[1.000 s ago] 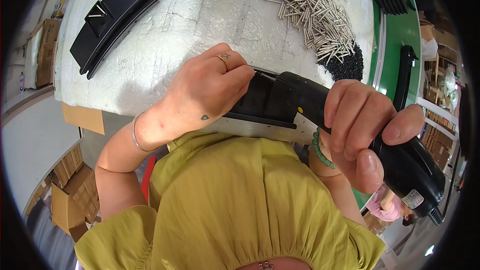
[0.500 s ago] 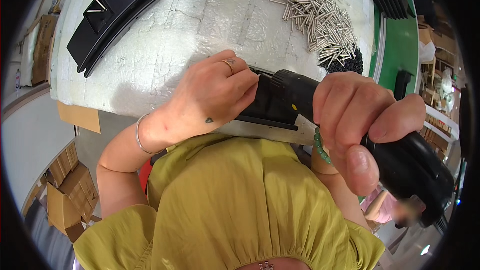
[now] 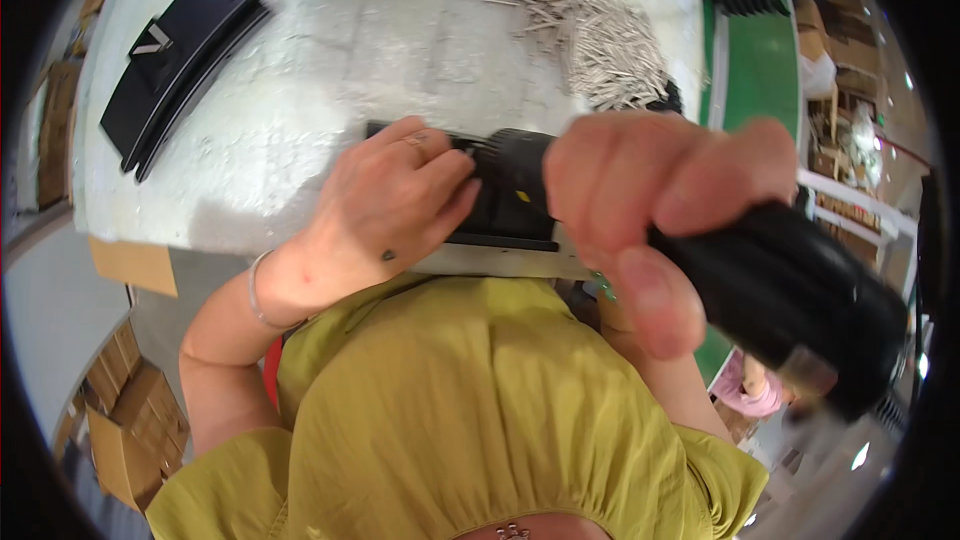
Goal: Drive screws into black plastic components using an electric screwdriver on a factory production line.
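Gripping a black power tool [image 3: 785, 285], the right hand [image 3: 650, 195] wraps around its body, aiming it toward the left hand [image 3: 390, 190]. That one curls over a black part [image 3: 505, 225] at the near edge of the table [image 3: 385, 50]; whether its hidden fingertips pinch anything, I cannot tell. Beyond lie silvery metal pins [image 3: 595, 30] and, leftward, a curved black piece [image 3: 185, 50].

A white-covered table [image 3: 390, 70] with heaped metal pins [image 3: 605, 35] and black parts [image 3: 188, 45]
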`<state>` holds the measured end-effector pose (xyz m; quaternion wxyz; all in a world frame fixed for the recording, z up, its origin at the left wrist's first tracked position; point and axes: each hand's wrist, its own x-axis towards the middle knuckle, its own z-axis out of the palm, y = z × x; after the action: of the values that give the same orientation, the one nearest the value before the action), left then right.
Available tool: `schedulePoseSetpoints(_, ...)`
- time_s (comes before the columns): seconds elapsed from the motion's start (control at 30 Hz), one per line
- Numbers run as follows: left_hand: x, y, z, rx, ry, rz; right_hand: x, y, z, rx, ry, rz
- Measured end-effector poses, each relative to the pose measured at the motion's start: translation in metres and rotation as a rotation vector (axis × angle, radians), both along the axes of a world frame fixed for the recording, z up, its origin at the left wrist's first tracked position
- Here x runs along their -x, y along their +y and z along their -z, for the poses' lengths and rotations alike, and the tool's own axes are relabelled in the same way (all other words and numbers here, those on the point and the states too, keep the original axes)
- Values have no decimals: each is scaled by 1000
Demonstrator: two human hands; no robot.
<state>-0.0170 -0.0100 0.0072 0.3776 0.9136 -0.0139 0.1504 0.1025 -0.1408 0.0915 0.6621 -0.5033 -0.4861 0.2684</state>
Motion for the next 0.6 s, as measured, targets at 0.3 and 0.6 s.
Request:
schedulePoseSetpoints(0.3,-5,-7,-24,-177,78,101,-61,-74,-13,-325,-4,352)
schedulePoseSetpoints(0.6,-13,-26,-13,-180,136,222,-59,-85,29,-292,87,617)
